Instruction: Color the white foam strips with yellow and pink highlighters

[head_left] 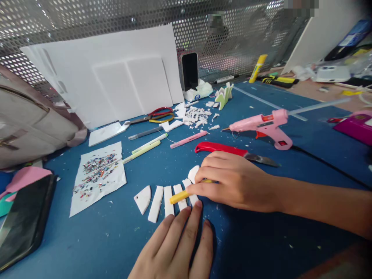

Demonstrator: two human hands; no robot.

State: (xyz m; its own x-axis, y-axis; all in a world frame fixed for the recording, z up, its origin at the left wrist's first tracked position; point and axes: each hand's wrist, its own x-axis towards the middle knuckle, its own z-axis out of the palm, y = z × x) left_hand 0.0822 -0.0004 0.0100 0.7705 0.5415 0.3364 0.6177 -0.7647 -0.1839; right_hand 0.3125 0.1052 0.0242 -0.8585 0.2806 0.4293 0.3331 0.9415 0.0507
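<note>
Several flat white foam strips (156, 204) lie side by side in a fan on the blue mat. A white wedge-shaped piece (143, 199) with a small dark hole ends the row at its left. My right hand (235, 180) is closed around a yellow pen (179, 197), which lies slanted across the tops of the strips. Its far end shows between my fingers. My left hand (178, 246) is open, fingers stretched out, with the fingertips on the lower ends of the strips. Beyond my right hand, a rounded white piece (193, 174) is partly covered by my fingers.
A red-handled knife (221, 148) and a pink glue gun (261, 126) lie past my right hand. Pens (188, 139), scissors (157, 115) and white foam scraps (197, 116) are farther back. Paper with colourful bits (99, 174) and a black phone (26, 221) are at left.
</note>
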